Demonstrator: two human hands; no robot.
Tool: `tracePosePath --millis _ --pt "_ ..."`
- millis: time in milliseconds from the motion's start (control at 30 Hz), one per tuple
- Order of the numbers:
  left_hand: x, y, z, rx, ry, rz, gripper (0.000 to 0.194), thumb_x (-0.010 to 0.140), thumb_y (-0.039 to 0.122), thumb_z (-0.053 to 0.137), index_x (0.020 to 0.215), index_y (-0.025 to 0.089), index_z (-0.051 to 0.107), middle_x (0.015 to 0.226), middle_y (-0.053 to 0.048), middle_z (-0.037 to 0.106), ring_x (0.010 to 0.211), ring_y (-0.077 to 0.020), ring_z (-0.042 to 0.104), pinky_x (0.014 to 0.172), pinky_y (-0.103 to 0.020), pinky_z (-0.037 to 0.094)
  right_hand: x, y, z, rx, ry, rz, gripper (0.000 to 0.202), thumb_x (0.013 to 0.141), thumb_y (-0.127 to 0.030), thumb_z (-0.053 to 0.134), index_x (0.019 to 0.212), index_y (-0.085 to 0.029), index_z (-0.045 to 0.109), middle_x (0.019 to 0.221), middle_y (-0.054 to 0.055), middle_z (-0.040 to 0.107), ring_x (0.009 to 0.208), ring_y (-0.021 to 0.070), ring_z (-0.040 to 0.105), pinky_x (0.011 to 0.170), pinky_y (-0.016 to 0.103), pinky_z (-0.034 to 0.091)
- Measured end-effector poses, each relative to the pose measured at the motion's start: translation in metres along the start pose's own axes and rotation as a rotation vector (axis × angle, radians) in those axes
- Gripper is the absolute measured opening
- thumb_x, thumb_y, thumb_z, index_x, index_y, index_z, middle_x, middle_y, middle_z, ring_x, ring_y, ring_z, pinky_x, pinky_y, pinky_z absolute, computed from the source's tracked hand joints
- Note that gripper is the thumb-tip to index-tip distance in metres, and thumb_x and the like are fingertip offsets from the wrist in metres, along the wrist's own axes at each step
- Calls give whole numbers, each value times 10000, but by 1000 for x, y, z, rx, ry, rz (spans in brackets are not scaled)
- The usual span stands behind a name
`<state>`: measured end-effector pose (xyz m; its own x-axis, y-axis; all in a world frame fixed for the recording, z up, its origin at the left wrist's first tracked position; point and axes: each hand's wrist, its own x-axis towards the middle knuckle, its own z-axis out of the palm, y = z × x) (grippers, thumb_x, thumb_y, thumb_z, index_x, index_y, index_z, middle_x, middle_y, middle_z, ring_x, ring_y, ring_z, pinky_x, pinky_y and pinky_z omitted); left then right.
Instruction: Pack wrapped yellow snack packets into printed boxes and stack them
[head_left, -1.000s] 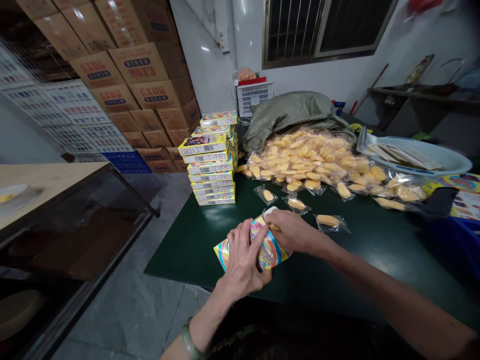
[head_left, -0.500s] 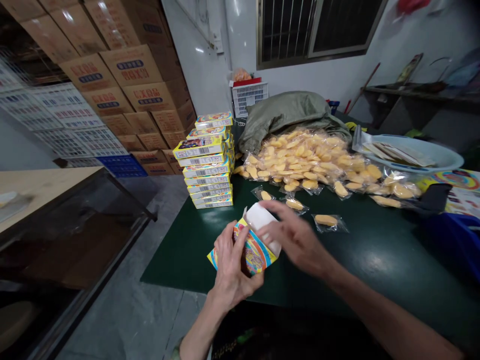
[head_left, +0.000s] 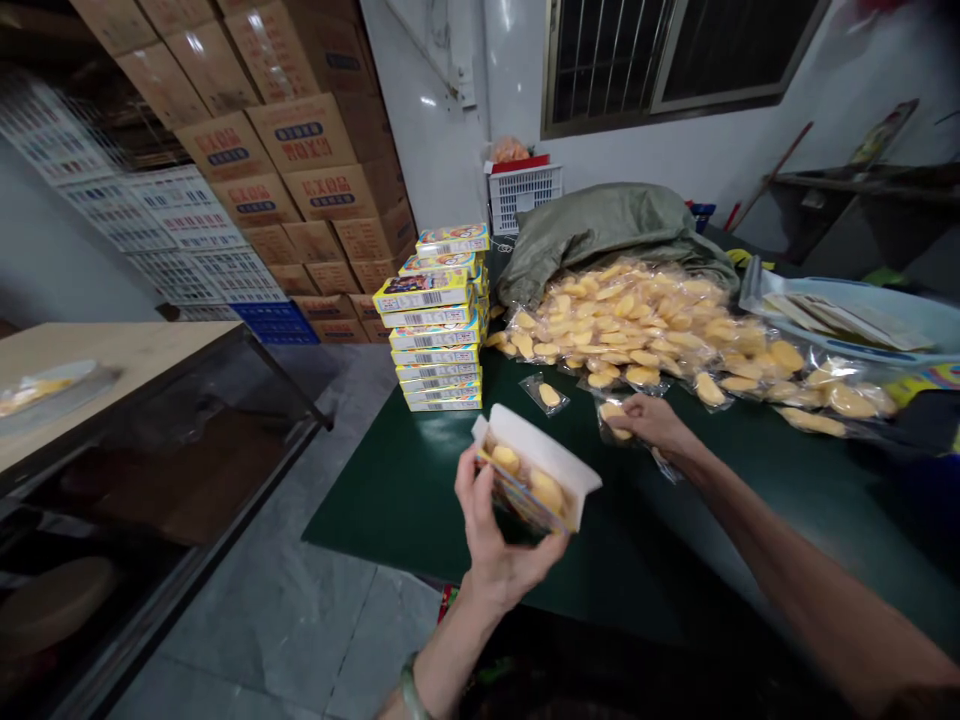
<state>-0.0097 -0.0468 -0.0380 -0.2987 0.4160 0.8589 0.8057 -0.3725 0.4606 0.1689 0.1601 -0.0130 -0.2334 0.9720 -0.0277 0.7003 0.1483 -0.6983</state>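
At the far left stood a pale-topped table (head_left: 180, 350), with white crates (head_left: 169, 210) behind it and a tall stack of brown cartons (head_left: 300, 140) next along the wall. A stack of yellow boxes (head_left: 435, 340) rose, slightly uneven, from the green table (head_left: 382, 490). Just in front and to the right of it, the left hand (head_left: 496, 560) (a pale green bangle circled its wrist) gripped an open box (head_left: 551, 455) from the near side, tilted, its white flap raised. Inside that box, yellow wrapped pieces showed at the mouth. Beyond it, a lone wrapped piece (head_left: 550, 396) lay flat on the green table. Farther right, the right hand (head_left: 654, 425) had its fingertips on another wrapped piece (head_left: 613, 418); whether they had closed around it I could not tell. Behind that hand spread a heap of wrapped pieces (head_left: 630, 315), backed by a grey-green sack (head_left: 607, 225), and at the right edge sat a light blue basin (head_left: 911, 300).
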Motion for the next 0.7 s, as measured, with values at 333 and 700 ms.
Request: tracePosePath --millis 333,700 --pt "0 14 21 190 -76 -74 979 607 301 731 1419 203 193 1368 -196 329 1236 -335 398 950 -511 402 -108 -108 -58 274 -50 -431 242 680 -388 657 688 -212 491 564 -15 561 487 120 499 464 239 368" --pt "5 18 15 261 -159 80 885 571 235 690 1360 229 291 1349 -190 330 1205 -385 413 897 -530 376 -112 -165 -58 -990 -149 -584 194 817 -177 486 958 -147 615 845 115 694 751 231 639 532 271 261"
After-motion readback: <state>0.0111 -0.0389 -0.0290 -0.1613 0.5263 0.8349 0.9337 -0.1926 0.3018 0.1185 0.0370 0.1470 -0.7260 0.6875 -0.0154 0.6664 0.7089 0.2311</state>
